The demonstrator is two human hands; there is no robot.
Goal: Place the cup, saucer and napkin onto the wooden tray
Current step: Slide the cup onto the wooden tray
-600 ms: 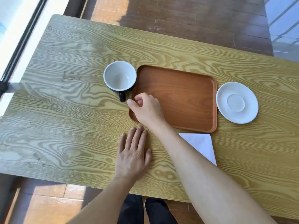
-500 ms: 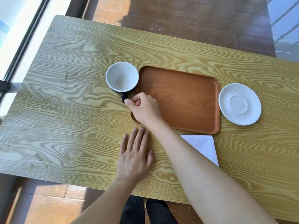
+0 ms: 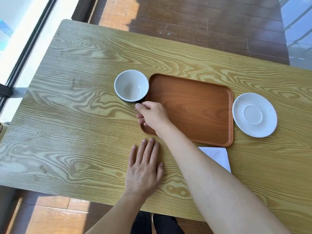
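The right hand (image 3: 152, 115) has its fingers (image 3: 138, 106) pinching the handle of the cup (image 3: 131, 85), which sits just beside the tray (image 3: 199, 105), near the tabletop (image 3: 76, 115) middle. A weak pinch could tip it. The left hand (image 3: 144, 168) lies flat.

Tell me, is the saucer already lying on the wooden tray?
No, the saucer lies on the table just to the right of the wooden tray, which holds nothing yet.

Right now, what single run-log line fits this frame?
phase: grasping cup | right hand at handle of cup | left hand flat on table | wooden tray empty | saucer, napkin unplaced
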